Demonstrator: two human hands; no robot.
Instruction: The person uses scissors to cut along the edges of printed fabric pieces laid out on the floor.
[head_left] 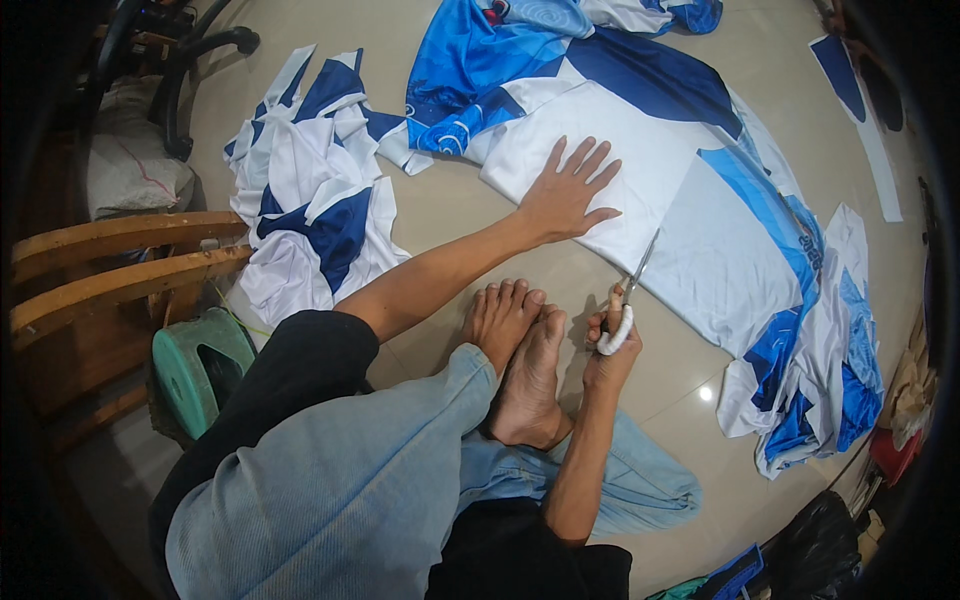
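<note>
Dark marks on the blue strip (760, 200), ahead and right of the right hand (613, 350), look like writing, but they are too small to read. I count one pair of scissors (643, 265), two bare feet (535, 395) just left of that hand, and one green stool (190, 375) farther left. The right hand curls round the scissors' handle, blades at the white cloth's (650, 170) edge. The left hand (575, 195) presses flat on that cloth, fingers wide, gripping nothing.

The left fisheye camera on the person's head is looking steeply down, facing forward over the jeans (320, 470) and bare feet (530, 390) toward the white cloth (640, 170) on the floor (670, 405); it is sitting nearer the jeans, its wide lens bending edges toward a dark rim
</note>
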